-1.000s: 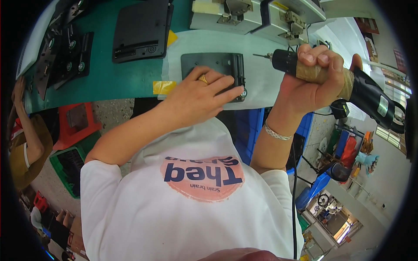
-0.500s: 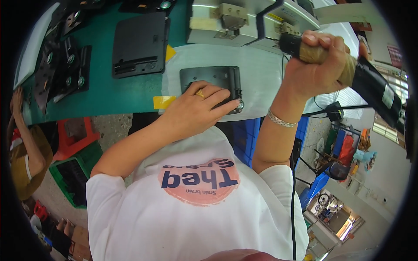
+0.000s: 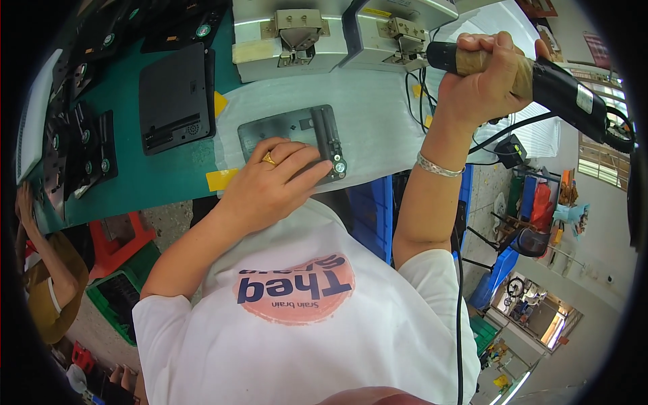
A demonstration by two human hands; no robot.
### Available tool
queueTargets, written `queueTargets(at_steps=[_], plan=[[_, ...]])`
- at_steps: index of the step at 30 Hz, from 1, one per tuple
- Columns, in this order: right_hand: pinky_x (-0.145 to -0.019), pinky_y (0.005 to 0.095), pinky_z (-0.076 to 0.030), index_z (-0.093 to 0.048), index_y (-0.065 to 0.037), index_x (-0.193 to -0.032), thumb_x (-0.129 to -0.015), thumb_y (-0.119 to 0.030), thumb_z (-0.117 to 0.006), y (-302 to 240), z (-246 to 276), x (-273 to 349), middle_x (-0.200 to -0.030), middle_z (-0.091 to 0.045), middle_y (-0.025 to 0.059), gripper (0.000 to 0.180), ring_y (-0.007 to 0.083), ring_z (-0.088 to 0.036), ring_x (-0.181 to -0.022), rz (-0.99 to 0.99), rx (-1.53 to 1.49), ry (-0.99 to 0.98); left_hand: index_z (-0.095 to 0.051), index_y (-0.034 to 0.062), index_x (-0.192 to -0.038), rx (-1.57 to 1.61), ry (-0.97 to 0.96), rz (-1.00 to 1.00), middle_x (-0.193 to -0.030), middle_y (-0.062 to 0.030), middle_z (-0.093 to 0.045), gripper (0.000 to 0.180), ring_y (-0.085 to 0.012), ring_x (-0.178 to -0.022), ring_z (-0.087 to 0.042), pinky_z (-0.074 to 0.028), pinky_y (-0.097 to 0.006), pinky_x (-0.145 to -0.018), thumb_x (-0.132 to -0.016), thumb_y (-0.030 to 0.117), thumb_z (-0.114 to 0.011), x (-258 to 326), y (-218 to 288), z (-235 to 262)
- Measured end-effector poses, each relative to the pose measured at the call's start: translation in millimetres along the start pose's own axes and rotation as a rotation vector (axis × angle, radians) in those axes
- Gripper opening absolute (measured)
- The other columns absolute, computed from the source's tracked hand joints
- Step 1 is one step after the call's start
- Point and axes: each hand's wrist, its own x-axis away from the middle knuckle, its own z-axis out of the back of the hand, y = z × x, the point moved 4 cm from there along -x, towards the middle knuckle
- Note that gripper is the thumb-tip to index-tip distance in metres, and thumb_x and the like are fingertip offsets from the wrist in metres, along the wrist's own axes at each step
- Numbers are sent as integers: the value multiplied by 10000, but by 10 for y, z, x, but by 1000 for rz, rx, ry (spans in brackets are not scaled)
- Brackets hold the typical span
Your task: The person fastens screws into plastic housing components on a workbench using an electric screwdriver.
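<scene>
A black plastic panel (image 3: 270, 128) lies on the white sheet in front of me, with a raised ridge and a round silver part (image 3: 339, 166) at its right end. My left hand (image 3: 277, 169), with a gold ring, rests on the panel, fingers spread and lying over it. One fingertip is close beside the round part. Raised to the right, my right hand (image 3: 489, 84) is closed around the tan-taped grip of a black corded electric screwdriver (image 3: 570, 98). I hold it roughly level, away from the panel. Its bit is not visible.
Another black panel (image 3: 175, 98) lies on the green mat (image 3: 128, 172), with several more parts (image 3: 84, 145) at the left. Grey machines (image 3: 287, 50) with metal latches stand behind the white sheet (image 3: 385, 128). Cables (image 3: 422, 91) run at the right. Another person's arm (image 3: 50, 256) is at far left.
The view has shifted, so the bench appears further left and turned a little. My left hand stays on the panel, and my right hand still holds the screwdriver aloft.
</scene>
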Motion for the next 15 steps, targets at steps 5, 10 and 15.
queueTargets(at_steps=[5,10,15], plan=[[-569,347,-619,-450,-63,-1356,-839,85,-662,121,13,0,-681,-636,106,578,192,-655,-536,-19,-9,0,-648,134,-1288,-17,-4,1,-1234,-56,-599,574,-276,-1161,-561,-447,-450,-1026,-745,158,-831,-14,-8,1],[-581,354,-619,-447,-34,-1337,-821,87,-662,161,10,-12,-687,-641,102,573,199,-661,-542,-25,-1,-28,-646,136,-1289,-24,3,-5,-1227,-61,-605,593,-278,-1151,-566,-446,-446,-1017,-729,153,-838,-16,-7,7],[-504,228,-515,-446,11,-1362,-921,-41,-699,134,-220,14,-725,-609,42,511,118,-617,-556,-86,39,-216,-647,118,-1257,32,-2,-3,-1229,-74,-609,575,-282,-1182,-578,-451,-454,-1028,-717,152,-845,0,-14,17]])
